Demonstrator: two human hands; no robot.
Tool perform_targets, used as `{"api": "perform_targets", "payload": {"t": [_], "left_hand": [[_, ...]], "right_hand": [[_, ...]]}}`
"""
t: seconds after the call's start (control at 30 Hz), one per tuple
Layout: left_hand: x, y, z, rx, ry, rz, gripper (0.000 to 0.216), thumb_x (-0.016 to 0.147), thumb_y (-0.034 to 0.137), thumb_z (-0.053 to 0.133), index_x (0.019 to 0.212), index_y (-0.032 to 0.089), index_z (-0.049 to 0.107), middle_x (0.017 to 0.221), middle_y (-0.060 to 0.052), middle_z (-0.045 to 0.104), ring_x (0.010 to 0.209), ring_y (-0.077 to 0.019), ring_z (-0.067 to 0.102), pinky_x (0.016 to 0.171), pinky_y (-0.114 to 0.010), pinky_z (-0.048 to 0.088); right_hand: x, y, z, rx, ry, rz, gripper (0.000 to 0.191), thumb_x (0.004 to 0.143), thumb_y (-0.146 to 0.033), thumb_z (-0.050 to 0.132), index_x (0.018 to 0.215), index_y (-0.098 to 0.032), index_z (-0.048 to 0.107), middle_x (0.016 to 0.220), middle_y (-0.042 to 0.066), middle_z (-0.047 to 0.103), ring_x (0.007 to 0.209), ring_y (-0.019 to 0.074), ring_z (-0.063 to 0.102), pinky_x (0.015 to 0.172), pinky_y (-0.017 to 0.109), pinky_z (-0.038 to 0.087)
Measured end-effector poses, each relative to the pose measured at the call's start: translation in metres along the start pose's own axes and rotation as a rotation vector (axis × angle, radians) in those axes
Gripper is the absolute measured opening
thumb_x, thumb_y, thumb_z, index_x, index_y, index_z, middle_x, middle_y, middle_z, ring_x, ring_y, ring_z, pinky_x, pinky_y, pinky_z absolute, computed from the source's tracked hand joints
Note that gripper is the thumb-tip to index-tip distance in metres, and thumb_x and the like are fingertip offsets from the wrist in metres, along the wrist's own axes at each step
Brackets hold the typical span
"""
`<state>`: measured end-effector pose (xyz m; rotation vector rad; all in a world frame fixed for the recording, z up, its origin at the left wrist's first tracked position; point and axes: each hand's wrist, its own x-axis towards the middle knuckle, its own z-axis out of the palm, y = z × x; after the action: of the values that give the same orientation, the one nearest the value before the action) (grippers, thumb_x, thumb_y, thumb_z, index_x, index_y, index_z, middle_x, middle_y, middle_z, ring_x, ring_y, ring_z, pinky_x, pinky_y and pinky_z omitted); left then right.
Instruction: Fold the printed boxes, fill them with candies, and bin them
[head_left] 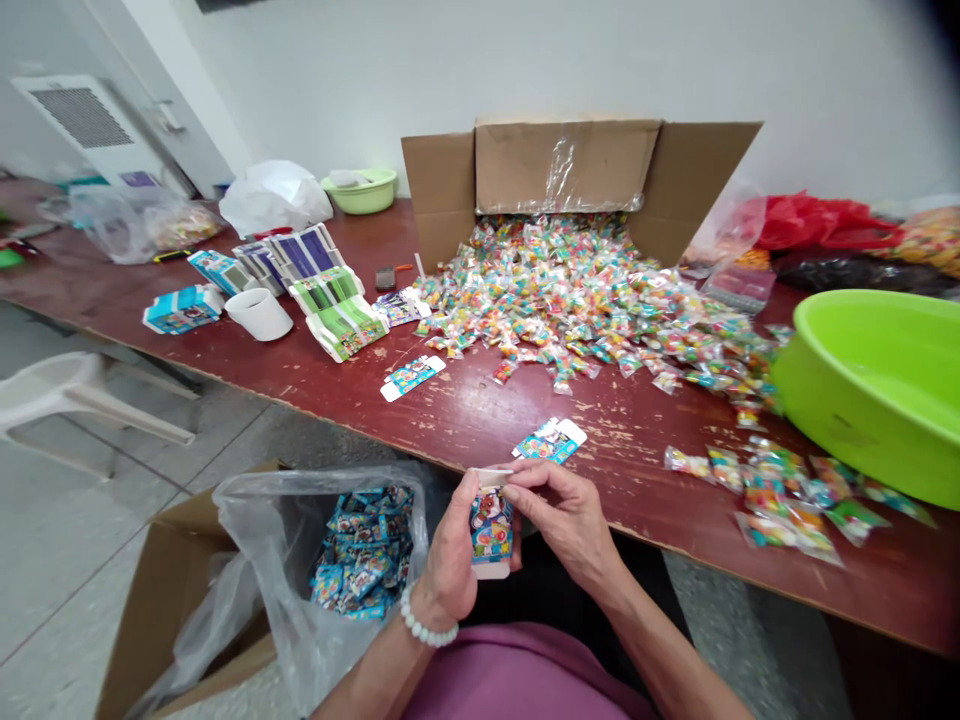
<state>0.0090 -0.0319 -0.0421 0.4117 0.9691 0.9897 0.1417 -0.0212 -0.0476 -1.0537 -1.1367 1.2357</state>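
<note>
A small printed candy box (492,530) is held upright just off the table's front edge. My left hand (452,545) wraps round its left side, a pale bead bracelet on the wrist. At the box's top, my right hand (559,505) pinches the white flap between thumb and fingers. Just beyond my fingers, a flat blue carton (550,440) lies on the table, and a similar carton (412,376) lies farther left. Whether anything is inside the held box is hidden.
Wrapped candies (570,300) spill from a cardboard box (566,165) over the red table (330,395). A green basin (862,400) stands right. Lower left, a plastic-lined carton (161,590) holds blue packets (367,550). Carton stacks (334,310) and a white roll (260,314) stand left.
</note>
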Motion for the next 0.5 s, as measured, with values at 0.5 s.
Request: {"api": "perform_targets", "payload": {"t": [0.5], "left_hand": [[0.003,0.007,-0.001,0.046,-0.1,-0.03,0.061,0.088,0.063,0.048,0.125,0.016,0.061,0.065,-0.003,0.064,0.043,-0.0146,0.058,0.039,-0.023,0.043]], "right_hand": [[0.008,-0.01,-0.009,-0.225,-0.196,-0.144,0.013,0.089,-0.033,0.067,0.084,-0.023,0.073,0.096,0.007,0.072,0.081,0.0198,0.067,0.067,0.031,0.055]]}}
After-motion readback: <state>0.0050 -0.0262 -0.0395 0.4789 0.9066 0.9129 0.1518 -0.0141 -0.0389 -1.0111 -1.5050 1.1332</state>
